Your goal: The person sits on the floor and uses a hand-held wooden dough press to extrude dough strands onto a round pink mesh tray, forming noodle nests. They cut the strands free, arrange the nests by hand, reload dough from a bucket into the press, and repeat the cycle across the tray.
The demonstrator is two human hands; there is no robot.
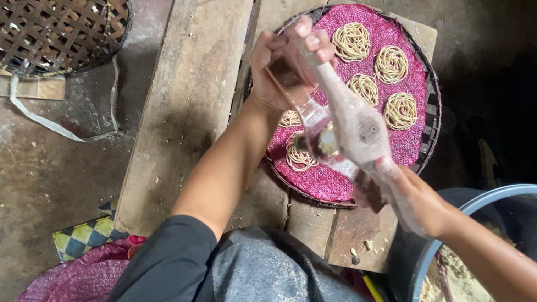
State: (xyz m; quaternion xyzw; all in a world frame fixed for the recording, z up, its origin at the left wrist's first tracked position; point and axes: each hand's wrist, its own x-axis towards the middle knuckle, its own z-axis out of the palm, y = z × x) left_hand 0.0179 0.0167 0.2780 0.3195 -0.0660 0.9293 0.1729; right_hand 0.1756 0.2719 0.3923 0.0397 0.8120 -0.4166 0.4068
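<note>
The person's left arm (222, 172) wears a black short sleeve (167, 271) ending above the elbow; the forearm is bare. The right arm (514, 280) is bare throughout (no sleeve visible). A grey mottled garment (288, 298) covers the lap.

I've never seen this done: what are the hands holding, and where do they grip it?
Both hold a wooden noodle press: left hand on its far handle, right hand on its near handle.
</note>
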